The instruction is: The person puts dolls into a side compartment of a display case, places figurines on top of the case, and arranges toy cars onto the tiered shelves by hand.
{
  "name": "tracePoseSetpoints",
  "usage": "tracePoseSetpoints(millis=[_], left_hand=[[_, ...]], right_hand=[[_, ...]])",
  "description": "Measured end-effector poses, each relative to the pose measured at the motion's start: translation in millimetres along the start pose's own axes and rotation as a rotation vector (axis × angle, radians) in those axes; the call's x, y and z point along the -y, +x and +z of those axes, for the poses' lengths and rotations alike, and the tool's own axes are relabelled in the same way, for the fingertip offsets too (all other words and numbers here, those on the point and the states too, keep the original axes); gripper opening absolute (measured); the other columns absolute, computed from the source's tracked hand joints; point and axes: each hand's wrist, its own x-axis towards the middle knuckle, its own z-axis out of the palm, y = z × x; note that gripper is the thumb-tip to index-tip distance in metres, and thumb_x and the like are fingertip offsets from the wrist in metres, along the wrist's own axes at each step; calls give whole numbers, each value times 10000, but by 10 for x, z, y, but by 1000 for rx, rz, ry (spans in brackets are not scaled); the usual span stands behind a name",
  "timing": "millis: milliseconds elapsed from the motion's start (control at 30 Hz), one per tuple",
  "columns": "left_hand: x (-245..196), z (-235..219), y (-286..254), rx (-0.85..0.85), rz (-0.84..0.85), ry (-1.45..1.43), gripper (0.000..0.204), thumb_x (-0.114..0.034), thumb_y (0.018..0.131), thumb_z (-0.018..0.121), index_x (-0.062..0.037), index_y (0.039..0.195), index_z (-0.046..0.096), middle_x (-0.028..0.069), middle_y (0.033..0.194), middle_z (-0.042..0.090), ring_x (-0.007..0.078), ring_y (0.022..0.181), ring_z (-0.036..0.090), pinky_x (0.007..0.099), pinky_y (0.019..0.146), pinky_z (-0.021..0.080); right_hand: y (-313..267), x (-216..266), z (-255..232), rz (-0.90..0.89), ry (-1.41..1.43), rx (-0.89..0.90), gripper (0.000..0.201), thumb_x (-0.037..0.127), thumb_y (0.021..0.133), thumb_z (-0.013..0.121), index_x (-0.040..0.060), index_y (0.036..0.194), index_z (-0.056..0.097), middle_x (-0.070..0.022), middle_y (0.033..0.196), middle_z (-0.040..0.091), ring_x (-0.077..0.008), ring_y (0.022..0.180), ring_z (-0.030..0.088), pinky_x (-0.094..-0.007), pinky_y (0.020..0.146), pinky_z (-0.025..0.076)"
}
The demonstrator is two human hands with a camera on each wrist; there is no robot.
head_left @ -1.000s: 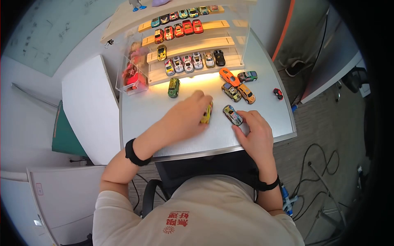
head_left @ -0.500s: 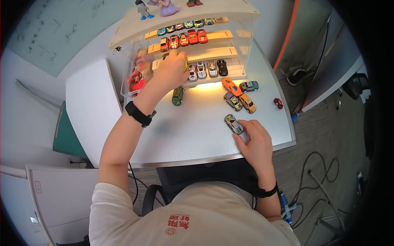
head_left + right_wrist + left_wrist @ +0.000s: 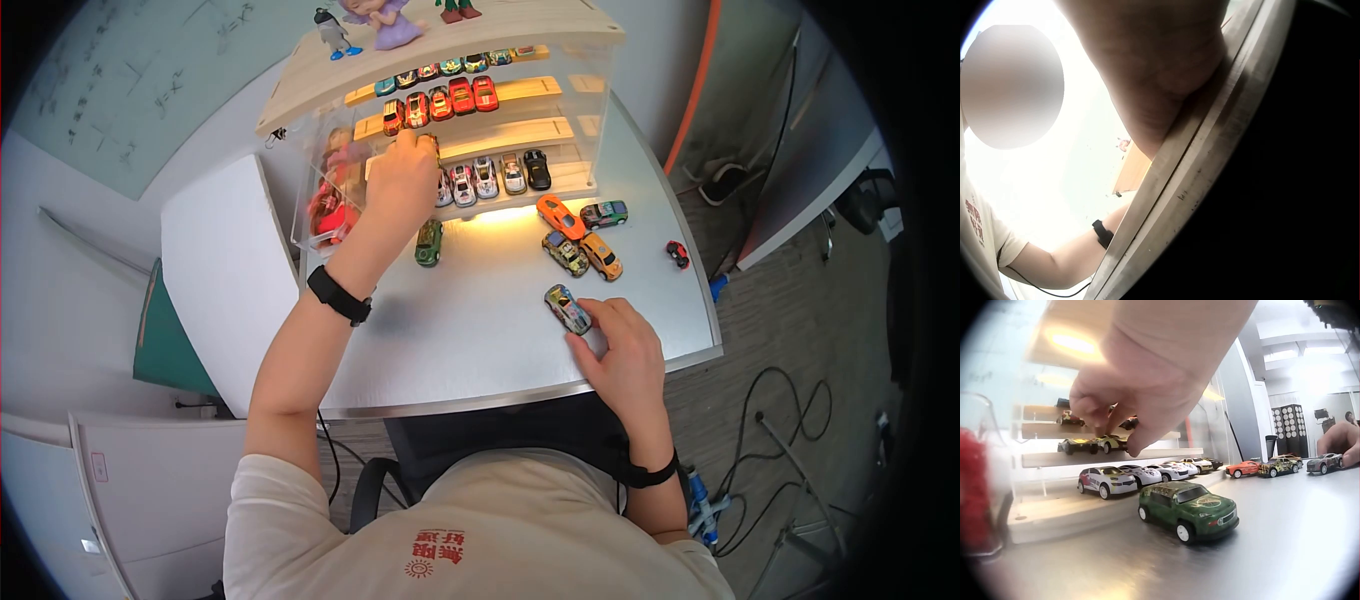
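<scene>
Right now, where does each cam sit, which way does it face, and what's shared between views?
Head: above, facing down at the table, the shelf, both forearms and the torso.
Left wrist: low on the table, facing the shelf; left hand pinching a yellow car on it.
Right wrist: below the table edge, facing up; right hand underside.
Shared: green car, head and left wrist.

A grey metal worktop [image 3: 470, 310] is seen in the middle of the head view. At its far edge, in the upper middle of the frame, a stepped wooden display shelf [image 3: 520, 128] with clear acrylic walls is set, and rows of small toy cars are carried on its tiers. Directly on the worktop, a green toy car [image 3: 429, 243] is placed below the shelf; an orange car [image 3: 558, 215], a dark patterned car [image 3: 565, 253], an orange-yellow car [image 3: 601, 256] and a grey-green car [image 3: 604, 213] are grouped right of centre. A multicoloured silver car [image 3: 567, 308] lies nearer the front edge, and a small red car [image 3: 678, 254] at the right edge.
</scene>
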Motion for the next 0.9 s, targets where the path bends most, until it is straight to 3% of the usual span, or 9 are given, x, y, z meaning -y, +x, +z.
tracePoseSetpoints(millis=[167, 667, 767, 900], left_hand=[[8, -58, 11, -8, 0, 13, 313, -192, 885, 815, -21, 1090, 652, 168, 1080, 639, 390, 960, 707, 485, 810, 588], [-59, -165, -18, -29, -10, -17, 362, -221, 877, 825, -33, 1141, 663, 172, 1102, 653, 388, 984, 704, 473, 820, 591], [-270, -264, -90, -27, 8, -93, 362, -216, 894, 807, -38, 1175, 665, 180, 1116, 654, 388, 1013, 697, 469, 845, 587], [-785, -339, -246, 111, 156, -369, 339, -211, 924, 775, -53, 1205, 671, 185, 1128, 644, 381, 1043, 677, 468, 883, 565]], right_hand=[[2, 10, -2, 7, -2, 11, 368, 148, 819, 834, 43, 1156, 731, -109, 987, 673, -324, 873, 684, -421, 762, 549], [0, -10, 4, -3, 9, 4, 376, 138, 813, 833, 47, 1162, 726, -110, 991, 672, -333, 876, 683, -430, 759, 548], [-22, -6, -9, 6, -8, 6, 382, 142, 810, 836, 58, 1166, 727, -107, 992, 670, -334, 874, 678, -430, 765, 544], [-8, -14, 4, -2, 2, 3, 386, 145, 807, 839, 66, 1168, 728, -105, 992, 666, -335, 876, 674, -428, 771, 541]])
